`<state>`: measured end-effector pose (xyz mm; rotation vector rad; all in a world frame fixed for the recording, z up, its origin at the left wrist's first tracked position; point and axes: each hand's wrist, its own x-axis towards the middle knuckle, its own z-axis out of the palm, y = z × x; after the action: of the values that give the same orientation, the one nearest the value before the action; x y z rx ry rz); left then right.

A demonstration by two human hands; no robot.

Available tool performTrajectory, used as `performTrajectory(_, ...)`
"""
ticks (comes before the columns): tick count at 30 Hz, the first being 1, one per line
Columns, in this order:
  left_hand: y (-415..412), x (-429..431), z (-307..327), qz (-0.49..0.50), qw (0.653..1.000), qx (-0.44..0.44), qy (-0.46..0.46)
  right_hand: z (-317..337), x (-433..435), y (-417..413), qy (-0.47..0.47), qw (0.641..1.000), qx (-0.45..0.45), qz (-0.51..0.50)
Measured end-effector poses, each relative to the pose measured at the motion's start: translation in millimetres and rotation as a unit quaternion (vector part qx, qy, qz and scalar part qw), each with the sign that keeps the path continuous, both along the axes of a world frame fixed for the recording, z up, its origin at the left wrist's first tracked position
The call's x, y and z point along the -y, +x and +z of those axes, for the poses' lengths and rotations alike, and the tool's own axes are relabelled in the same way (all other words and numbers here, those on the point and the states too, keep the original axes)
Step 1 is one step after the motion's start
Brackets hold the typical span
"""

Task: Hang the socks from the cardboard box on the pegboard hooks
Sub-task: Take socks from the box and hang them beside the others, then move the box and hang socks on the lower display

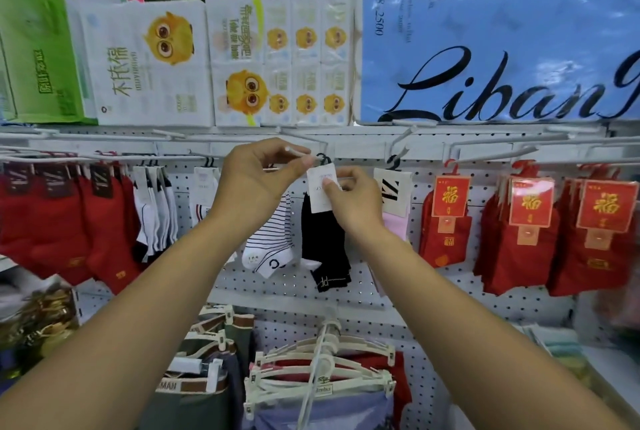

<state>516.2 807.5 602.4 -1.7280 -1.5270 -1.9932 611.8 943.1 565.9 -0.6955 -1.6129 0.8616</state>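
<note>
The black socks (pixel 323 239) hang long-axis down, their hanger (pixel 322 159) just right of the peg hook (pixel 298 151). The right hand (pixel 349 201) pinches their white card (pixel 320 192), and the left hand (pixel 256 180), nearer the peg hook, pinches its tip

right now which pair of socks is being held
The black pair with the white card: the right hand pinches its card, the left hand grips the peg above. The striped pair and pink pair beside it hang unheld.
</note>
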Motion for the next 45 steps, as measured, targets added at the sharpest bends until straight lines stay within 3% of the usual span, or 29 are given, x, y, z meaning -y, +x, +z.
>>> performTrajectory(9,-2,0,-1,0.002,1.0,0.013,-0.007,-5,-14,-6,0.015,0.997,0.065,-0.035)
performTrajectory(15,4,6,-6,0.007,1.0,0.009,-0.005,-8,5,11,0.054,0.997,0.058,-0.005)
performTrajectory(22,-1,54,-51,0.125,0.989,-0.041,-0.074,-35,55,53,0.105,0.989,0.087,0.057)
performTrajectory(28,-6,108,-113,0.18,0.971,-0.071,-0.144,-86,99,54,0.128,0.97,0.167,0.122)
performTrajectory(34,-34,176,-179,0.257,0.938,-0.064,-0.222,-140,158,23,0.17,0.927,0.271,0.197)
performTrajectory(39,-72,262,-249,0.307,0.909,-0.009,-0.28,-195,221,-20,0.181,0.881,0.34,0.274)
performTrajectory(45,-117,396,-328,0.384,0.841,0.06,-0.377,-262,318,-90,0.126,0.854,0.367,0.347)
